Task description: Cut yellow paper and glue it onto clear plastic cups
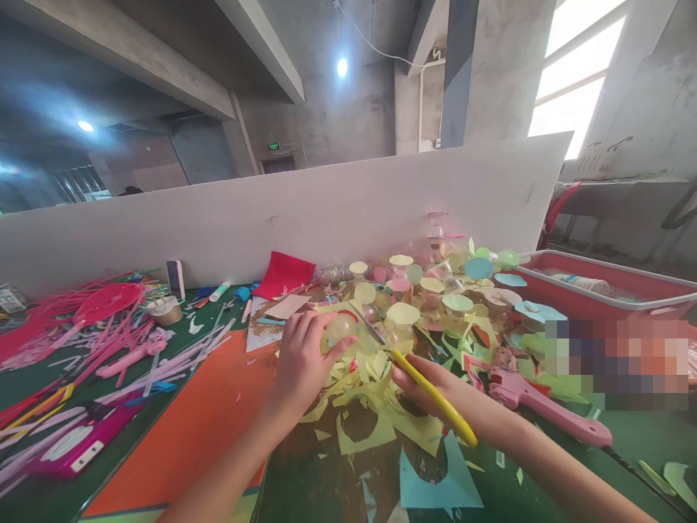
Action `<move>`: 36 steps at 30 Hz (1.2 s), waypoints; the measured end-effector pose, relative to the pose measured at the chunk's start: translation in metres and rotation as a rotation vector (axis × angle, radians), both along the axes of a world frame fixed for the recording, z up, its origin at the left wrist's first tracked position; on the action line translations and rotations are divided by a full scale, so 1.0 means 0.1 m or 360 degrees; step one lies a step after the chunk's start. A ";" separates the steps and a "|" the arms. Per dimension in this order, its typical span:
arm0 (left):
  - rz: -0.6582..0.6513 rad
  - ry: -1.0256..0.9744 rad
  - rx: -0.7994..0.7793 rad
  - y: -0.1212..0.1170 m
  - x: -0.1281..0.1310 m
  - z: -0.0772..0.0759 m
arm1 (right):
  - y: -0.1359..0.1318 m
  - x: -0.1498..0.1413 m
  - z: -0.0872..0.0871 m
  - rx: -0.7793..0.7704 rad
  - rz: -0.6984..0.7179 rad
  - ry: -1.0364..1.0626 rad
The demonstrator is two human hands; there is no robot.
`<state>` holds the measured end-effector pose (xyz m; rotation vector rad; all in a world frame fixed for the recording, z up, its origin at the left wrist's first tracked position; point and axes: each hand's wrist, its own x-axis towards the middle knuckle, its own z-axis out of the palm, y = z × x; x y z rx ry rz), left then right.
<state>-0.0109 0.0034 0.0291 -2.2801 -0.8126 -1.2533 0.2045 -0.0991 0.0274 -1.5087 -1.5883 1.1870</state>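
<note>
The person's left hand (302, 363) is gripping a clear plastic capsule (340, 328) with curled fingers and thumb, holding it just above a heap of yellow paper scraps (359, 392) near the middle of the green table (321, 487). The right hand (422, 381) is holding yellow-handled scissors (435, 397), their blades touching the capsule; its fingers appear closed on the handle, though the view of them is poor. The capsule is looking light, thin-walled and slippery, best held around its curved sides. An orange card (185, 428) is lying to the left, while a pink-handled tool (544, 408) is resting to the right.
</note>
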 end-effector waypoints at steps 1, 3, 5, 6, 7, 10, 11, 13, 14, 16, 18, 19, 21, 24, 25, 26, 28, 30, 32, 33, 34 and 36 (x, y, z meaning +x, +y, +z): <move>-0.0006 -0.0004 0.0002 0.00 0.00 0.00 | 0.00 0.00 0.00 -0.0005 -0.0004 0.0000; -0.0027 -0.0006 -0.0001 0.00 0.00 0.00 | 0.00 0.00 -0.01 -0.0006 0.0000 0.0017; -0.0053 -0.0001 -0.0005 0.01 -0.01 0.00 | 0.01 -0.01 -0.01 -0.0001 0.0008 0.0041; -0.0064 0.0002 -0.0005 0.01 -0.01 0.00 | 0.01 -0.01 -0.01 -0.0004 0.0012 0.0051; -0.0072 0.0006 -0.0007 0.01 -0.01 -0.01 | 0.02 -0.01 0.00 -0.0010 0.0012 0.0061; -0.0084 0.0006 -0.0016 0.02 -0.01 -0.01 | 0.01 -0.01 0.00 -0.0036 0.0022 0.0070; -0.0083 0.0003 -0.0024 0.02 -0.01 -0.02 | 0.01 0.00 0.01 -0.0032 0.0039 0.0064; -0.0084 0.0002 -0.0043 0.02 -0.01 -0.02 | -0.01 0.01 0.02 -0.0012 0.0080 0.0044; -0.0088 0.0011 -0.0048 0.02 -0.01 -0.02 | -0.02 0.02 0.03 -0.0009 0.0094 0.0032; -0.0103 0.0035 -0.0035 0.01 -0.01 -0.03 | -0.04 0.02 0.05 -0.0006 0.0106 0.0008; -0.0121 0.0057 -0.0010 0.01 0.00 -0.04 | -0.04 0.02 0.06 -0.0001 0.0085 -0.0012; -0.0130 0.0060 -0.0002 0.00 0.00 -0.04 | -0.03 0.02 0.06 0.0001 0.0082 -0.0014; -0.0141 0.0063 -0.0004 0.00 0.01 -0.05 | -0.01 0.01 0.03 0.0006 0.0093 -0.0002; -0.0159 0.0078 -0.0003 0.00 0.00 -0.06 | 0.03 0.00 -0.03 0.0004 0.0104 0.0004; -0.0167 0.0083 0.0000 0.00 0.00 -0.05 | 0.04 0.01 -0.04 0.0003 0.0101 -0.0001; -0.0175 0.0085 0.0002 0.00 0.00 -0.05 | 0.04 0.01 -0.05 0.0001 0.0100 -0.0008; -0.0187 0.0076 -0.0003 -0.01 0.00 -0.04 | 0.03 0.03 -0.04 0.0025 0.0107 -0.0011; -0.0191 0.0075 -0.0006 -0.01 0.00 -0.03 | 0.02 0.04 -0.01 0.0074 0.0125 -0.0004; -0.0213 0.0094 0.0004 -0.02 0.00 -0.02 | 0.00 0.05 0.02 0.0095 0.0136 0.0001; -0.0228 0.0109 0.0008 -0.02 0.00 -0.03 | 0.00 0.06 0.02 0.0089 0.0138 0.0007; -0.0243 0.0123 0.0012 -0.02 0.00 -0.03 | 0.00 0.06 0.02 0.0079 0.0137 0.0014; -0.0264 0.0138 0.0016 -0.02 0.00 -0.04 | 0.01 0.07 0.00 0.0071 0.0132 0.0038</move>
